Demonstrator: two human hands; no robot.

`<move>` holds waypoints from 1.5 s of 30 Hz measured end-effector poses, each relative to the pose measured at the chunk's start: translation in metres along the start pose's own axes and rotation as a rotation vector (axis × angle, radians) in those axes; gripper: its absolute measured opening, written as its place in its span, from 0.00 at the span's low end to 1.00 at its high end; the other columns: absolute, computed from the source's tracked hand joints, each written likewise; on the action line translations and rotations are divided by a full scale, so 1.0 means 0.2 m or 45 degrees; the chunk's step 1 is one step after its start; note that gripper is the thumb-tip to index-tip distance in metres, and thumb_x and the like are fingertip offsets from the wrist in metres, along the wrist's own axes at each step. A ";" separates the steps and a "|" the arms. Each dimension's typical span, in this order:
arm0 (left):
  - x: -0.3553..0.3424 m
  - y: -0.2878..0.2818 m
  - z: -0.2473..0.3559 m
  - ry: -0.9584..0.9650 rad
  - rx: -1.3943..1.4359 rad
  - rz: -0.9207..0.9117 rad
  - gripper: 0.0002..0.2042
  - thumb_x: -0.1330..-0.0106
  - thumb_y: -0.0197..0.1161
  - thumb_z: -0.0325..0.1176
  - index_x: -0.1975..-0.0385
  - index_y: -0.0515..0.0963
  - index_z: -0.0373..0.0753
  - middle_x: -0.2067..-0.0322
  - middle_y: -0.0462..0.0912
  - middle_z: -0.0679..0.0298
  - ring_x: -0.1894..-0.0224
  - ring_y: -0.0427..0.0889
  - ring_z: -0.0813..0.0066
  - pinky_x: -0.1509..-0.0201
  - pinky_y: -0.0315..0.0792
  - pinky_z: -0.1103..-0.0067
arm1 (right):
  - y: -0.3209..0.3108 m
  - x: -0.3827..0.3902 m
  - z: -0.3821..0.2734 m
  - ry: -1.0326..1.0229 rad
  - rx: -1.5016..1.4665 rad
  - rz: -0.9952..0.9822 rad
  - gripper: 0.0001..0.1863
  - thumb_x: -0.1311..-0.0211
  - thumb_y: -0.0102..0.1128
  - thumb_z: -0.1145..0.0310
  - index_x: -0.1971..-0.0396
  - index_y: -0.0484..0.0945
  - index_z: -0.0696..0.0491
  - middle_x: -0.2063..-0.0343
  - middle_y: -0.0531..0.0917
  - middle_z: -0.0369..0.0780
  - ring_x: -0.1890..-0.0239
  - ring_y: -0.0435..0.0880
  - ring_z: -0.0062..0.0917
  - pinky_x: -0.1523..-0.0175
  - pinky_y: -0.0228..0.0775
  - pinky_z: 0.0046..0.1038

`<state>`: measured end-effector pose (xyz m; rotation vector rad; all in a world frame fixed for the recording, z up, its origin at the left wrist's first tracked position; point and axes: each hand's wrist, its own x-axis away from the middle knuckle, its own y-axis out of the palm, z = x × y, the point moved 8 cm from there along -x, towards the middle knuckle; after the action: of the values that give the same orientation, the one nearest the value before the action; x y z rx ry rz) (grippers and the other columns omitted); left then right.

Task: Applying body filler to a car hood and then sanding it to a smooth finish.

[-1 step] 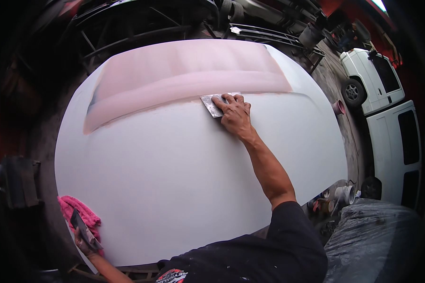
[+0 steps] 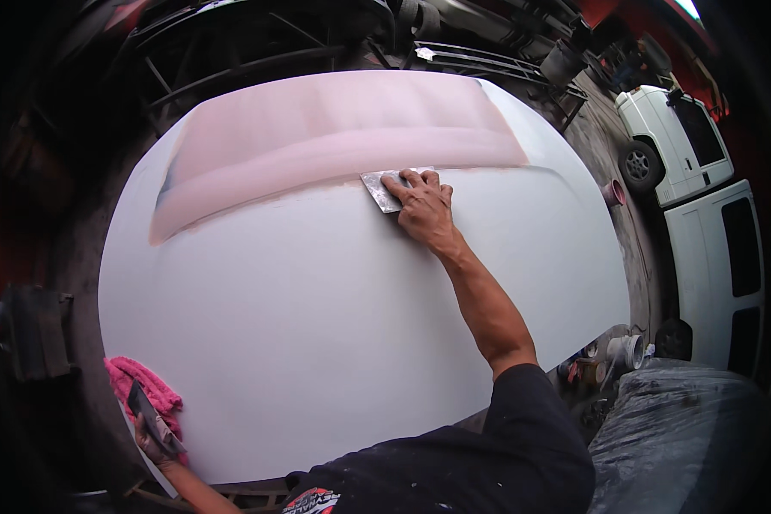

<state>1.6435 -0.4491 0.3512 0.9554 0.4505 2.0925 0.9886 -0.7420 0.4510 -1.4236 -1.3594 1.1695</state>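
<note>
A large white car body panel (image 2: 317,325), which looks like a hood, fills the middle of the view. Pinkish filler (image 2: 343,111) covers its far part, with a darker ridge along the near border. On that border my right hand (image 2: 426,206) presses a thin metal spreader (image 2: 379,190) to the surface, fingers spread over its top; the thumb is hidden. At the near left corner my left hand (image 2: 148,442) grips a dark flat plate (image 2: 152,418); its thumb side is partly covered. Right behind that plate lies a pink cloth (image 2: 150,374) on the panel's corner.
Metal racks (image 2: 480,62) stand beyond the panel. To the right are a white van (image 2: 709,231) and a small reddish container (image 2: 613,194) by the panel's edge. Tins and a white bucket (image 2: 627,351) sit near plastic sheeting (image 2: 668,428) at the lower right.
My right hand and the spreader have shifted very slightly to the left along the ridge. My left hand holds its place.
</note>
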 end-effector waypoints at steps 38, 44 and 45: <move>-0.12 -0.35 0.19 0.510 -0.468 -0.023 0.16 0.29 0.50 0.36 0.48 0.73 0.34 0.58 0.83 0.59 0.67 0.83 0.74 0.68 0.79 0.82 | -0.23 0.12 0.82 0.028 0.056 0.182 0.32 0.50 0.49 0.78 0.43 0.75 0.36 0.40 0.73 0.36 0.39 0.65 0.40 0.37 0.55 0.41; -0.16 -0.31 0.20 0.263 -0.266 -0.170 0.17 0.27 0.47 0.35 0.45 0.71 0.32 0.51 0.80 0.54 0.57 0.83 0.70 0.55 0.81 0.76 | -0.20 0.12 0.97 0.048 0.147 0.178 0.33 0.50 0.50 0.79 0.43 0.75 0.35 0.40 0.72 0.36 0.38 0.64 0.41 0.35 0.54 0.42; -0.16 -0.30 0.17 0.250 -0.261 -0.165 0.17 0.27 0.47 0.35 0.45 0.71 0.32 0.51 0.80 0.54 0.57 0.83 0.70 0.55 0.81 0.76 | -0.20 0.13 0.99 0.068 0.138 0.168 0.33 0.51 0.50 0.79 0.43 0.75 0.35 0.40 0.72 0.36 0.38 0.64 0.41 0.35 0.54 0.42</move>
<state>1.7128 -0.4363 0.3234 0.5900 0.3770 2.0758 0.7871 -0.7210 0.4429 -1.4735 -1.1621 1.2613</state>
